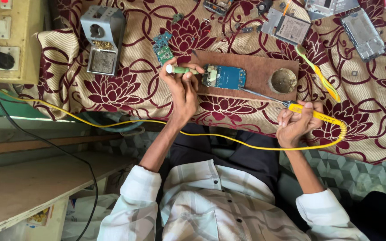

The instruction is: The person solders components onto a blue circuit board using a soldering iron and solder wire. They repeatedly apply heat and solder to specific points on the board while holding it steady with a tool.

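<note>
The blue circuit board [224, 76] sat on the wooden block [255, 67], so the cloth stayed safe from heat. Left hand [182, 85] gripped a green tool [182, 69] just left of the board, pinning it; right hand [296, 122] clutched the yellow soldering iron [311, 114], tip reaching its right edge.

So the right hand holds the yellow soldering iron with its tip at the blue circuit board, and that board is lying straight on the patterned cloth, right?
Not quite. In the head view the blue circuit board lies on a brown wooden board, not straight on the patterned cloth. The right hand does hold the yellow soldering iron, tip at the board.
</note>
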